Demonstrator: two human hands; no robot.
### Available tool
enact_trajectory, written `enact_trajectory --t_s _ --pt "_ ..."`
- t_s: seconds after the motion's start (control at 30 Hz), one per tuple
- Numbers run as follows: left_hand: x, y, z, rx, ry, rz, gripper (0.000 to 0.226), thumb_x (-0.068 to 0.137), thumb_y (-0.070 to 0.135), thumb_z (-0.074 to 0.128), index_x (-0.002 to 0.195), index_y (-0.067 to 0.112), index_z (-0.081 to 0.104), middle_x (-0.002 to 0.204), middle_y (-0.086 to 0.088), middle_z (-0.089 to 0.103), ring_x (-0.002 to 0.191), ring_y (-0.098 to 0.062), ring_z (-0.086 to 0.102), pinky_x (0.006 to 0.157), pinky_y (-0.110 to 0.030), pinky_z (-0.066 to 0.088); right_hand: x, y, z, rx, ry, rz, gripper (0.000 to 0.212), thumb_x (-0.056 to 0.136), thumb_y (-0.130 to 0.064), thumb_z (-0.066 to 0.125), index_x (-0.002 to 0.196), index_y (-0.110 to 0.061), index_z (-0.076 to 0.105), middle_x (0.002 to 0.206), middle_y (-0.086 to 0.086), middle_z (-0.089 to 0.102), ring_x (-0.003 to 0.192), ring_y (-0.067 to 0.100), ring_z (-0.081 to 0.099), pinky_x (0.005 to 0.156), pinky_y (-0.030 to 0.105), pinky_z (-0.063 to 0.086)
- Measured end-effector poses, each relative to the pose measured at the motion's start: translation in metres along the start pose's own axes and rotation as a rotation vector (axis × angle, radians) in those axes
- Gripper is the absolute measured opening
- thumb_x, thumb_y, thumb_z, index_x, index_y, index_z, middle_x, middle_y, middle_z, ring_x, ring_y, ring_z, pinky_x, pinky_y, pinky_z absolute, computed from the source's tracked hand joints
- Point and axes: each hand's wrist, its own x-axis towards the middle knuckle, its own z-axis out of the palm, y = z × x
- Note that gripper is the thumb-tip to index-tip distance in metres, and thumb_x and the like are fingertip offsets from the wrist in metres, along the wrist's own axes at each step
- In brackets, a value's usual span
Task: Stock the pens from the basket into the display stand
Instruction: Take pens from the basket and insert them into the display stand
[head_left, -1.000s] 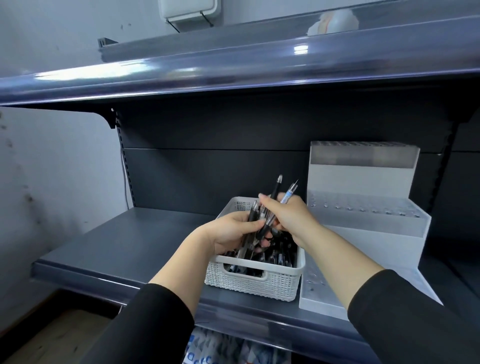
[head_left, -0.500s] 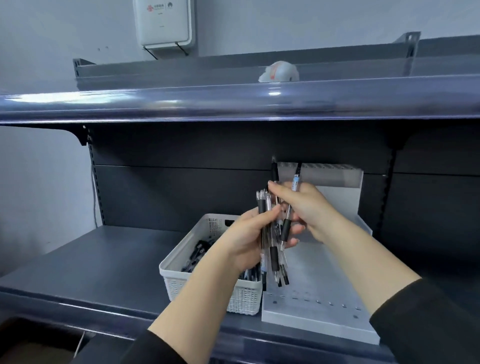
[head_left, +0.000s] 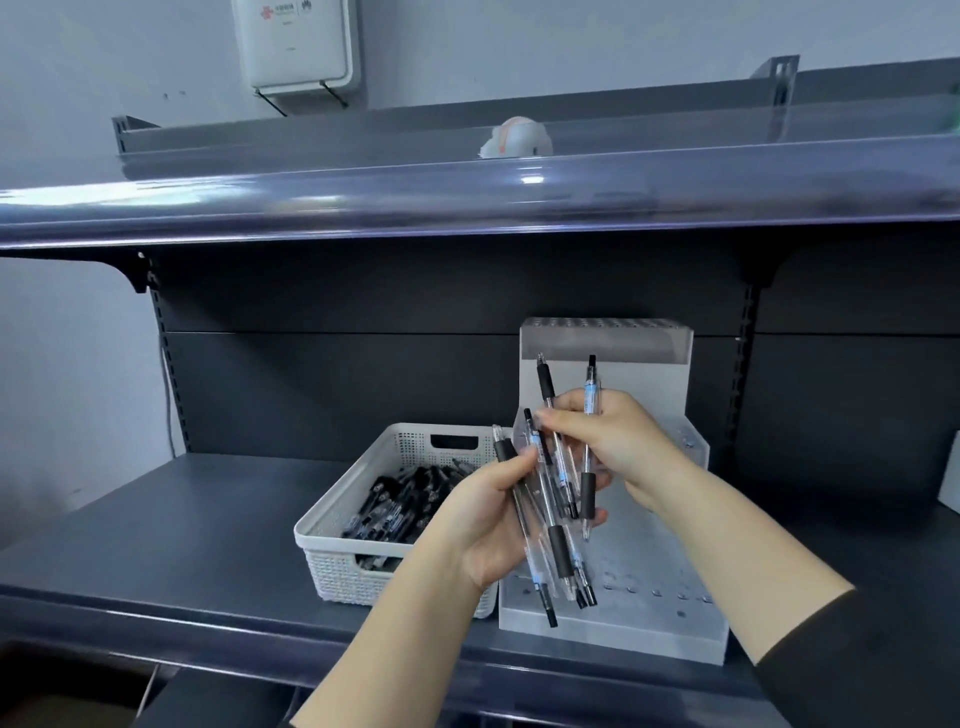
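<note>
A white woven basket (head_left: 332, 564) with several black pens (head_left: 400, 501) lies on the dark shelf. To its right stands a frosted stepped display stand (head_left: 608, 621) with rows of holes, none holding a pen. My left hand (head_left: 485, 525) grips a bundle of several clear pens (head_left: 540, 525) in front of the stand. My right hand (head_left: 618, 441) pinches one clear pen with a black grip (head_left: 589, 457) and touches another pen of the bundle with its fingertips.
The dark shelf (head_left: 208, 525) runs left of the basket. An upper shelf (head_left: 467, 192) overhangs, with a white round object (head_left: 517, 137) on it. A white wall box (head_left: 296, 44) hangs above. A white item (head_left: 951, 478) sits at the right edge.
Both hands lifted the pens out of the basket and carried them right, in front of the stand. The camera view has tilted up and shifted.
</note>
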Motion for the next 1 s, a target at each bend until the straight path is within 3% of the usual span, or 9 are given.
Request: enact_trajectory --t_s 0.13,0.23,0.33,0.47,0.63,0.73,0.8,0.9,1.0 --pt "0.005 -0.01 0.006 0.113 0.193 0.107 0.023 0.096 0.009 0.047 0.102 -0.007 0.062 0.081 -0.021 0.069 0.07 -0.03 0.07 0.071 -0.049 0.058 0.003 0.011 0.015 -0.158 0.143 -0.084 0.015 0.087 -0.019 0.065 0.072 -0.018 0.062 0.059 -0.004 0.06 0.056 0.012 0.055 0.059 0.026 0.046" --pt "0.004 -0.011 0.008 0.049 0.242 0.093 0.026 0.099 0.011 0.044 0.094 -0.006 0.063 0.074 -0.018 0.07 0.063 -0.027 0.069 0.063 -0.042 0.06 0.004 0.013 0.019 -0.125 0.18 -0.084 0.016 0.088 -0.024 0.064 0.081 -0.01 0.063 0.069 0.0 0.06 0.068 0.018 0.056 0.069 0.033 0.046" --pt "0.002 -0.011 0.008 -0.067 0.237 0.011 0.03 0.1 0.015 0.043 0.09 -0.004 0.063 0.071 -0.015 0.069 0.06 -0.024 0.069 0.055 -0.035 0.058 0.005 0.011 0.02 -0.023 0.221 -0.058 0.027 0.088 -0.025 0.063 0.083 0.001 0.058 0.071 0.002 0.053 0.068 0.016 0.05 0.067 0.03 0.039" --pt "-0.001 -0.013 0.008 -0.074 0.201 -0.058 0.026 0.1 0.014 0.042 0.093 -0.004 0.059 0.074 -0.015 0.067 0.063 -0.02 0.068 0.049 -0.029 0.054 0.002 0.006 0.02 0.003 0.257 -0.078 0.009 0.088 -0.02 0.063 0.086 -0.012 0.059 0.074 -0.004 0.062 0.072 0.011 0.059 0.07 0.026 0.046" --pt "-0.003 -0.013 0.009 -0.041 0.171 -0.051 0.019 0.098 0.011 0.042 0.093 -0.003 0.055 0.07 -0.009 0.061 0.052 -0.013 0.057 0.042 -0.022 0.043 0.005 0.008 0.023 0.094 0.307 -0.032 0.017 0.084 -0.018 0.069 0.077 -0.016 0.054 0.072 0.001 0.065 0.068 0.016 0.061 0.057 0.027 0.046" --pt "-0.004 -0.015 0.008 -0.005 0.183 -0.047 0.018 0.098 0.01 0.043 0.092 -0.002 0.053 0.066 -0.008 0.059 0.05 -0.012 0.053 0.041 -0.021 0.041 0.007 0.008 0.021 0.118 0.345 -0.041 0.015 0.081 -0.017 0.072 0.075 -0.014 0.059 0.073 0.003 0.063 0.07 0.016 0.059 0.07 0.029 0.047" --pt "-0.005 -0.018 0.008 0.021 0.188 -0.057 0.019 0.098 0.01 0.043 0.088 -0.002 0.054 0.065 -0.007 0.057 0.05 -0.012 0.052 0.041 -0.021 0.04 0.01 0.006 0.02 0.139 0.407 -0.062 0.011 0.082 -0.018 0.071 0.079 -0.012 0.062 0.075 0.003 0.064 0.073 0.017 0.058 0.068 0.027 0.046" --pt "-0.008 -0.022 0.008 0.026 0.18 -0.084 0.018 0.097 0.01 0.043 0.088 -0.002 0.054 0.064 -0.007 0.058 0.051 -0.012 0.053 0.042 -0.021 0.039 0.015 -0.004 0.015 0.195 0.557 -0.16 0.009 0.084 -0.021 0.069 0.079 -0.019 0.062 0.077 -0.004 0.063 0.077 0.013 0.058 0.07 0.023 0.045" --pt "-0.008 -0.021 0.008 -0.027 0.178 -0.087 0.016 0.097 0.011 0.044 0.097 -0.002 0.053 0.069 -0.007 0.062 0.052 -0.012 0.054 0.042 -0.021 0.04 0.011 -0.022 0.008 0.181 0.661 -0.391 0.014 0.085 -0.02 0.068 0.078 -0.027 0.058 0.075 -0.011 0.059 0.07 0.001 0.055 0.07 0.018 0.046"
